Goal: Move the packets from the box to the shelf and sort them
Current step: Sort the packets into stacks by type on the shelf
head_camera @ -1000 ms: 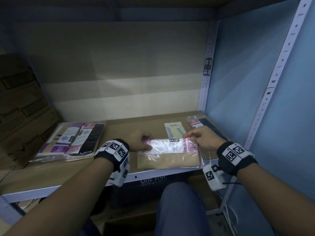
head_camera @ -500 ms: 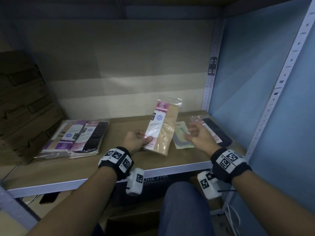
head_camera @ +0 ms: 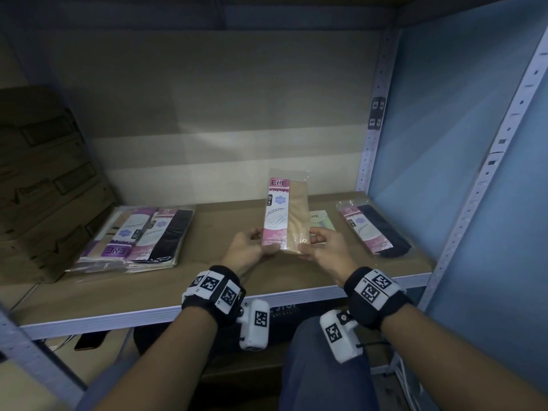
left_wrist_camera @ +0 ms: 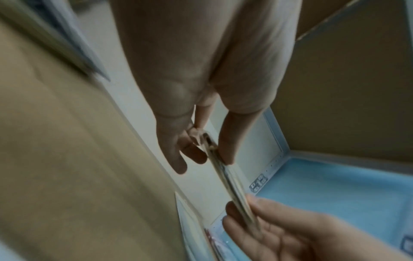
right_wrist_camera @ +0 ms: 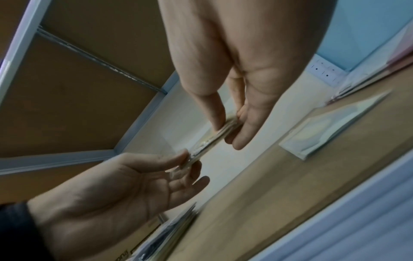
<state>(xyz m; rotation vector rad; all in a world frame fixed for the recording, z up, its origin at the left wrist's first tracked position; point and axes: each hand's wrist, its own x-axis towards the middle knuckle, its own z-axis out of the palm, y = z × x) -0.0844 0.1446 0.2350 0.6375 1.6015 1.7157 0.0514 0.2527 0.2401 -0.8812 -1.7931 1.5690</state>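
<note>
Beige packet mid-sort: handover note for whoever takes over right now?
Left hand: pinches the beige packet's lower left corner.
Right hand: pinches its lower right corner.
The packet is held upright above the shelf, not yet placed.
Done: a stack of packets lies at shelf left; a black packet lies at shelf right; a pale packet lies behind the held one.
Left: lay the beige packet with its kind. The box is not clearly in view, so the remaining count is unknown.

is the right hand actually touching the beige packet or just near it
Touching. In the right wrist view the right hand pinches the beige packet at its edge between thumb and fingers, with no gap. The head view agrees.
</note>
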